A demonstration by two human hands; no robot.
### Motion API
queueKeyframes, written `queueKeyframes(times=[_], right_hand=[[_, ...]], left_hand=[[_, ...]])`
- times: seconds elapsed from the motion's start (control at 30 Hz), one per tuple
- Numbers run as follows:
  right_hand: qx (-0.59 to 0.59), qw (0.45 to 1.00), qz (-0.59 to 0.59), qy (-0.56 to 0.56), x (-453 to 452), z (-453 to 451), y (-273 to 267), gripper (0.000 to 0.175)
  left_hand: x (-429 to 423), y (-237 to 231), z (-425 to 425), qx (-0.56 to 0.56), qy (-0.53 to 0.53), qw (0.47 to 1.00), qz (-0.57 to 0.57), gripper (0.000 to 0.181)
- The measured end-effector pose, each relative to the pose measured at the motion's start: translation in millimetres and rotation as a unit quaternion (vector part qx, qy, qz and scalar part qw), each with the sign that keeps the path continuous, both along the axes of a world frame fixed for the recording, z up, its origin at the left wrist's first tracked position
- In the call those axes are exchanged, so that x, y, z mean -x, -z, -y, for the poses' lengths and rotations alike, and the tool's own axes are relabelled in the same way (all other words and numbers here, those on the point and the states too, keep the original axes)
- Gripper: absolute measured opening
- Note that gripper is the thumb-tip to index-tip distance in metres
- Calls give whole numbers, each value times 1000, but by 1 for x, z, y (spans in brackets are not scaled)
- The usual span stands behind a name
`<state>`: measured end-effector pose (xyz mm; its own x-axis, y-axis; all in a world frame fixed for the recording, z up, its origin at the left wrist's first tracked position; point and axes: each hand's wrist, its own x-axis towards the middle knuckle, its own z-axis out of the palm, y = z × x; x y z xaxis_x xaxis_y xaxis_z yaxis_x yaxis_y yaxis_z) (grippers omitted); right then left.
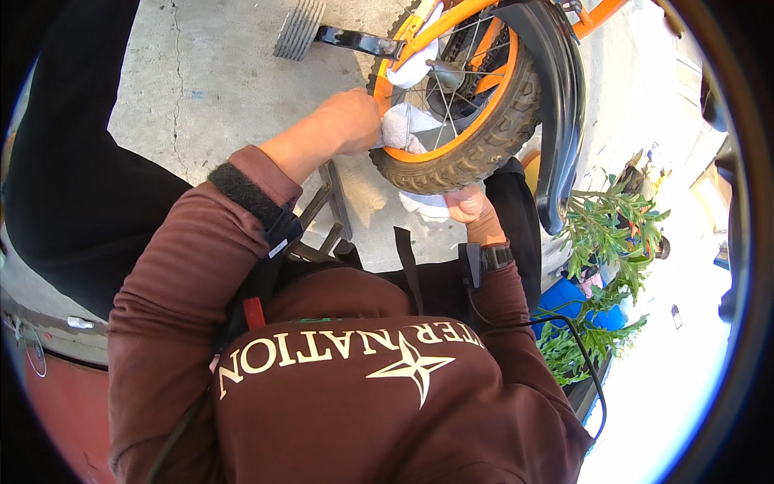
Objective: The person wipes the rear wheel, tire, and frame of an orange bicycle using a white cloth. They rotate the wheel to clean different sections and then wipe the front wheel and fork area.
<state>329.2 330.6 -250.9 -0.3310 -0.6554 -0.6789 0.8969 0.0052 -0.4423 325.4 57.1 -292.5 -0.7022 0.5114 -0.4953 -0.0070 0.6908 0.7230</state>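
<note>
A small bicycle's wheel with an orange rim (428, 156) and a muddy knobby tire (484, 151) stands before me. My left hand (354, 121) is closed at the rim's left side, on an edge of light grey cloth. Behind the spokes lies more of this cloth (402, 124). Below the tire, my right hand (470, 204) grips white cloth (426, 204); whether both are one piece is unclear. A black fender (559, 115) curves along the right. A ribbed training wheel (300, 30) on a black bracket (360, 42) sticks out to the left.
Grey metal bars (335, 199) stand between my legs on cracked concrete (211, 85). Leafy plants (611, 236) and a blue container (559, 302) are at the right. A small white tube (80, 322) lies at the far left, near a red surface (66, 399). A black cable (580, 345) loops beside my right arm.
</note>
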Motion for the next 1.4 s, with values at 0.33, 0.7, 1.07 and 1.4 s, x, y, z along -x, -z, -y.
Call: queueKeyframes(times=[0.33,0.7,1.07,1.4], right_hand=[[-308,883,-150,-320,28,-5,-27,39],[-265,902,-150,-307,21,-15,-10,22],[-138,990,7,13,48,-9,-80,30],[-320,709,-466,-422,28,-42,-11,23]], left_hand=[[-11,-2,5,-43,-62,988,135,72],[25,-53,23,-121,201,941,244,24],[18,-51,11,-220,141,929,262,26],[2,-34,-3,-162,54,978,124,22]])
